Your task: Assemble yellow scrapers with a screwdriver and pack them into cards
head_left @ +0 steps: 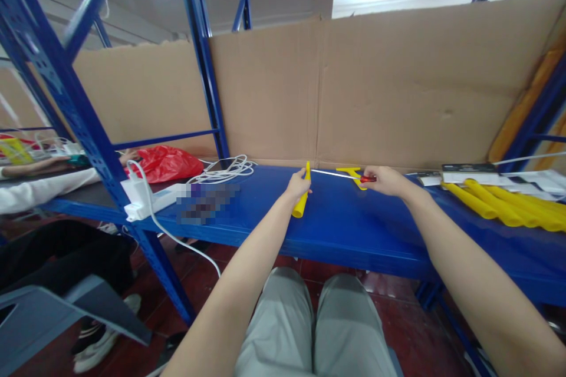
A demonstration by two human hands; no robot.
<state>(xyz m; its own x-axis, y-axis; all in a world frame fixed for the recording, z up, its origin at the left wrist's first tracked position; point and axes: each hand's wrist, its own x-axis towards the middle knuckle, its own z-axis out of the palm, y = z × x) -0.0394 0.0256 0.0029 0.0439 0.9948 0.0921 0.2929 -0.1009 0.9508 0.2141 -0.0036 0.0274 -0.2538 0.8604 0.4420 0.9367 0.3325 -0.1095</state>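
Yellow tube (300, 205): pinched by your left hand (299, 184), long axis fore-and-aft
Screwdriver (342, 175): gripped by your right hand (381, 181), right of tube, shaft crosswise toward it

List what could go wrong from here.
1. The screwdriver in the right hand points toward the yellow piece, close to the fingers of the left hand; a slip might jab them.
2. Only the left hand appears to steady that piece, so it could twist under pressure.
3. The white cable hangs past the edge of the blue table and might get snagged.
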